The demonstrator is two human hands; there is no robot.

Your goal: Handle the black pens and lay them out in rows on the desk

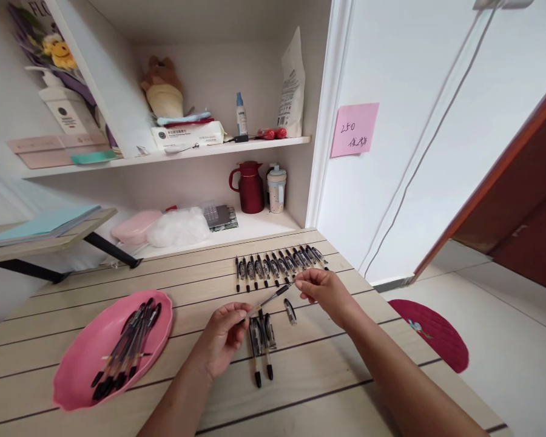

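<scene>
My left hand (227,334) is closed around the clear rear barrel of an uncapped gel pen (279,291), which slants up to the right. At its writing end, the thumb and finger of my right hand (321,291) are pinched together; whether something tiny is between them cannot be made out. A loose pen cap (290,311) lies on the table just below the pen. Two more pens (257,364) with dark ends lie near my left hand, silver-marked caps (270,331) by them. Beyond my hands, several pens and caps (277,267) form a slanted row.
A pink scalloped tray (68,364) with several pens (131,346) sits at the left of the slatted wooden table (337,376). Behind are shelves with a red jug (251,188), a cup (276,189) and a white plastic bag (179,227). A red stool (432,334) stands at right.
</scene>
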